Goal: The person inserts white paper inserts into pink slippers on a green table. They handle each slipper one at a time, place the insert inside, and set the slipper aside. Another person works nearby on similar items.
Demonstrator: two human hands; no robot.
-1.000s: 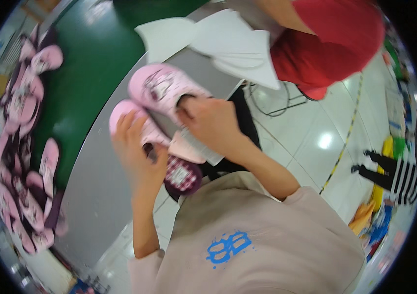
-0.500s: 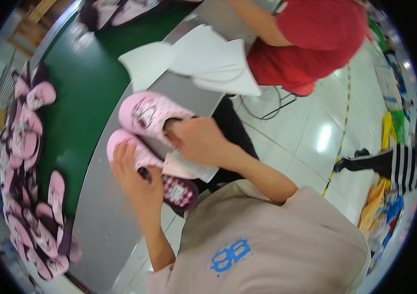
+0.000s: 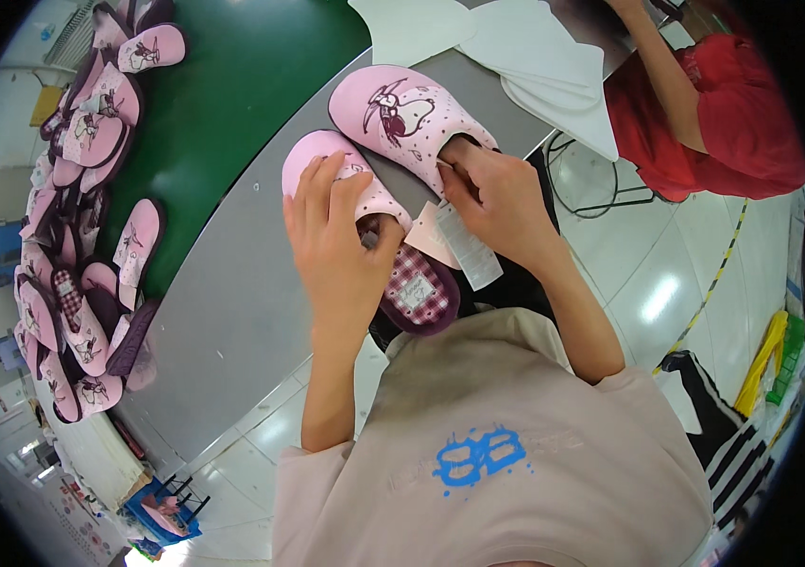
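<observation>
a workshop: heaped slippers [image 3: 70, 236], worktable [image 3: 209, 312]

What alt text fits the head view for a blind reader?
A person's left hand holds one pink slipper while the right hand grips another slipper at its opening; more slippers lie piled left of a grey table.

held slippers [image 3: 412, 109] | higher, further right in view | white tag [image 3: 471, 253] | steeper

Two slippers [image 3: 407, 109] are lying side by side at the edge of the table [image 3: 256, 386] – a heap of slippers [image 3: 91, 142] is sitting far left, and sheets [image 3: 535, 47] are resting behind the pair, a bit right.
</observation>
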